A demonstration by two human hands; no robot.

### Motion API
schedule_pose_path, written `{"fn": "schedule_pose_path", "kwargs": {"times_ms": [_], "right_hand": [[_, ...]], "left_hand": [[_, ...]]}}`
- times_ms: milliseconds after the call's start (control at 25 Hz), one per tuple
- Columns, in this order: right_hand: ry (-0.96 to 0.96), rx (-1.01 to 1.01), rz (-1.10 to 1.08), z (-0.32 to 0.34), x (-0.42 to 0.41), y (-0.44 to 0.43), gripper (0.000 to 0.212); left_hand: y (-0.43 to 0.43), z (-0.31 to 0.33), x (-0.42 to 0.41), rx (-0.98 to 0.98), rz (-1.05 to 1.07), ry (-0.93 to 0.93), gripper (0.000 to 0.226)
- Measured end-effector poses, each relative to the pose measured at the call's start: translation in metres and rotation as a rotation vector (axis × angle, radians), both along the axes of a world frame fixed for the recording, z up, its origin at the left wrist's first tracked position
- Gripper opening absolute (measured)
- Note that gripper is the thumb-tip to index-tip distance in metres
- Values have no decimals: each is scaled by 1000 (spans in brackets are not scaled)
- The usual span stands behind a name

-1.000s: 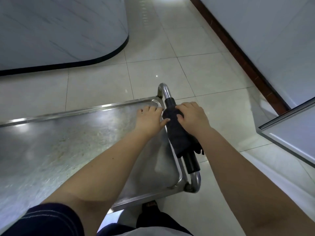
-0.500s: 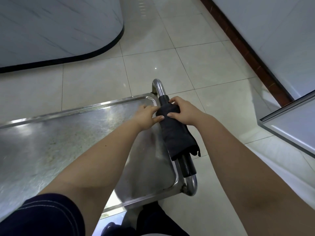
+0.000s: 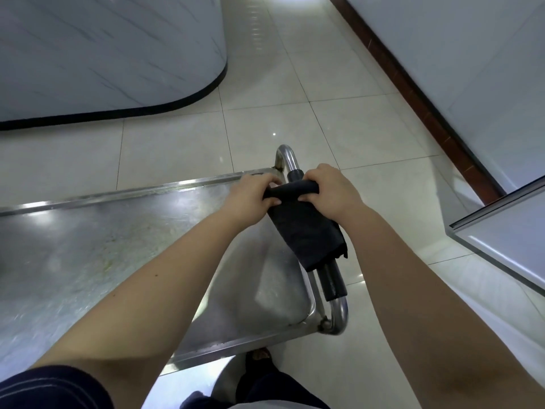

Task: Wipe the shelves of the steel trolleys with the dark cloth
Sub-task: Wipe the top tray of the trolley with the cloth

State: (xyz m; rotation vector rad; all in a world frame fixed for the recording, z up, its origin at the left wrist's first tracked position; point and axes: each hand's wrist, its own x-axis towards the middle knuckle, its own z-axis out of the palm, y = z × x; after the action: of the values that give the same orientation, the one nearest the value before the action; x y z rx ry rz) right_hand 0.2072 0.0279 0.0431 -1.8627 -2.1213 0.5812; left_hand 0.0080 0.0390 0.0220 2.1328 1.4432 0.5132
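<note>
As seen from the body outward, first a dark sleeve (image 3: 50, 388) on the left arm and, just under the near rim, a blurred foot (image 3: 259, 354) on the tiled floor (image 3: 177, 149).

Next, the near steel bend (image 3: 339, 317) of the push handle at the right end of the steel trolley (image 3: 236, 342), then a bare stretch of black grip (image 3: 333, 283).

Above that, the dark cloth (image 3: 306, 228): folded over the grip, long axis along the bar and so running away from the body, parallel to the short right edge of the shelf. Loose corner drooping on the outer side, away from the steel.

At the cloth's far end, both hands. Left hand (image 3: 253, 199) curled round the top fold from the shelf side; right hand (image 3: 333, 193) curled round the same fold from the outer side, knuckles up. Level with each other, neither nearer.

Directly left of the grip and just beside the left hand, the top shelf (image 3: 88, 246): a shallow rimmed tray carrying nothing but dull streaks and pale smears toward the middle.

Probably the pick-up stage, with no wiping yet. Calls for lifting the cloth up off the bar and leftward over the rim onto the steel.

Farther right, well apart, the corner of apparently a second trolley shelf (image 3: 507, 231), contents out of sight.

Beyond, a curved pale panel (image 3: 103, 48) with a black base strip, and brown skirting (image 3: 413, 90) along the right wall.
</note>
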Motion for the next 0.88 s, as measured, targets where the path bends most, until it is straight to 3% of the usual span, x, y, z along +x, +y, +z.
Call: {"fn": "schedule_pose_path", "kwargs": {"times_ms": [160, 280, 360, 440, 560, 680, 880], "right_hand": [[16, 149, -4, 29, -23, -25, 15], [-21, 215, 13, 51, -46, -51, 12], [-36, 283, 10, 64, -64, -72, 13], [1, 316, 11, 75, -85, -91, 15], [116, 281, 14, 87, -119, -116, 18], [273, 210, -27, 88, -150, -135, 10], [300, 236, -70, 78, -160, -164, 10]], "left_hand": [[-20, 28, -26, 251, 22, 196, 24], [-48, 46, -51, 299, 36, 162, 18], [-71, 54, -69, 302, 36, 41, 12], [-97, 56, -88, 184, 98, -285, 17], [-135, 48, -116, -234, 275, -764, 47], [-161, 33, -135, -445, 325, -769, 47], [-186, 30, -168, -324, 363, -789, 17]]}}
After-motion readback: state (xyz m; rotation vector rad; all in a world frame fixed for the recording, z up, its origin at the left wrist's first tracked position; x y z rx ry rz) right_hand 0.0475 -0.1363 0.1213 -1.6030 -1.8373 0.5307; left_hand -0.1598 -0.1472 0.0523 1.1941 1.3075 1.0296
